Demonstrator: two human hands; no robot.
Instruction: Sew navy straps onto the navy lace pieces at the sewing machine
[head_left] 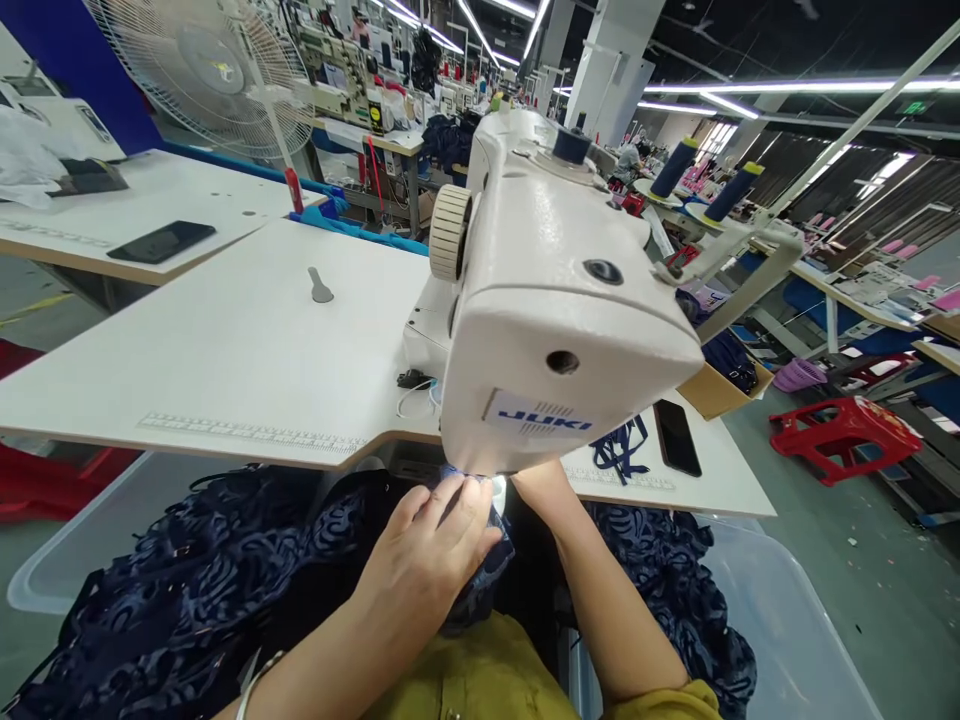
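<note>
A white sewing machine [555, 300] stands on a white table [247, 360] right in front of me. Dark navy patterned fabric [195, 590] spills from under the machine head into my lap. My left hand [431, 555] lies on the fabric just below the machine head, fingers curled and pressing the cloth down by the lit needle area. My right hand [536, 485] reaches under the machine head; only its wrist and heel show, the fingers are hidden behind the machine.
A black phone [676, 437] and navy strips [619, 450] lie on the table to the right. Another phone [161, 241] rests on the left table near a white fan [210, 70]. Clear bins [780, 620] flank me; a red stool [844, 432] stands to the right.
</note>
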